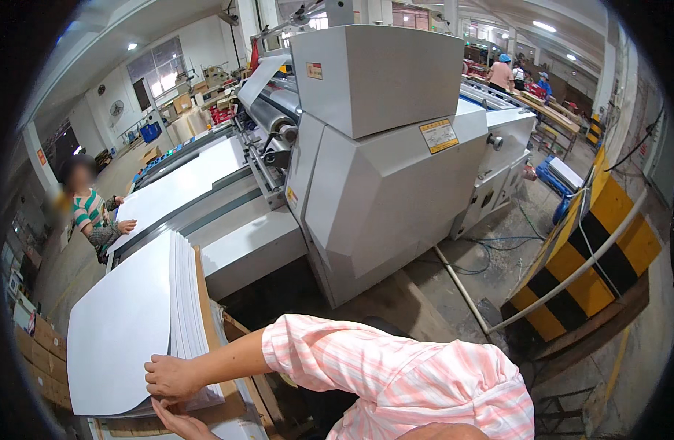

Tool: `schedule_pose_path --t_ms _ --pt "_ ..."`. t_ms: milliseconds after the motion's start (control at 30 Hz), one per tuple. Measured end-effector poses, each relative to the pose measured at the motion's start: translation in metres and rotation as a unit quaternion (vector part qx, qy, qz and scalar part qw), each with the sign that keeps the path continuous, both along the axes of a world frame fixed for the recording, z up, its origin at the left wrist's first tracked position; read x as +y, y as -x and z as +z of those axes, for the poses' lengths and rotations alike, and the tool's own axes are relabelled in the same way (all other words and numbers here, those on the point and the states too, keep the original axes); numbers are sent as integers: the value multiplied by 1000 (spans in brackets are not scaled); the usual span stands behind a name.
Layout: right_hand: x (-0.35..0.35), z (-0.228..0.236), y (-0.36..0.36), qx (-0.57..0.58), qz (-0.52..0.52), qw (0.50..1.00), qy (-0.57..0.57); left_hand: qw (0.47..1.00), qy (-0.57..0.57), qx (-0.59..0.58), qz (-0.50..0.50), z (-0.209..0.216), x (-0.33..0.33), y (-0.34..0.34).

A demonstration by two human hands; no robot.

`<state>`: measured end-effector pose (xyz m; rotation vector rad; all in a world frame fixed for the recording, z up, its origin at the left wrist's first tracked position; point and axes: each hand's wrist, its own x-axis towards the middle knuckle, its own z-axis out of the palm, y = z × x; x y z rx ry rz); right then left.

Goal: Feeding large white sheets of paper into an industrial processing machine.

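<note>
A tall stack of large white paper sheets lies at the lower left, its layered side edges fanned a little apart. Across it from the right reaches my right arm in a pink-and-white striped sleeve. My right hand is closed, fingers curled at the near edge of the upper sheets, where a corner bends up slightly. Just below, my left hand comes in from the lower edge, fingers stretched out and fingertips against the same paper edge. Part of the left hand is cut off by the picture's edge. Brown board stands along the stack's side.
A big grey machine with rollers stands ahead. Across its feed table, a co-worker in a striped top rests both hands on a white sheet. A black-and-yellow barrier is at right; cartons sit at left.
</note>
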<state>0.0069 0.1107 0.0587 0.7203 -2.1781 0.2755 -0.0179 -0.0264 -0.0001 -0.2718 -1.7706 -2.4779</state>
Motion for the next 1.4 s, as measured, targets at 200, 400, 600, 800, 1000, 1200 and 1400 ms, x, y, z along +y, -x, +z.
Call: schedule_pose_path --t_ms 200,400,600,800,1000,1200,1400 --pt "-7 10 45 -63 -51 997 -7 993 -12 80 -83 -16 -17 12" --pt "-3 38 42 20 -61 992 109 997 -15 14 -78 -8 -12 9" --pt "-1 -2 31 -73 -63 995 28 981 60 -11 182 1 12 6" --pt "-5 -17 33 -157 -92 982 49 999 37 -24 19 -25 -17 29" --pt "-4 10 3 -137 -36 990 26 998 -2 -48 47 14 1 -9" --pt "-4 17 30 -109 -108 986 71 999 -21 37 -28 -14 -9 14" --pt "5 35 21 0 -60 989 137 999 12 7 -31 -10 -8 8"
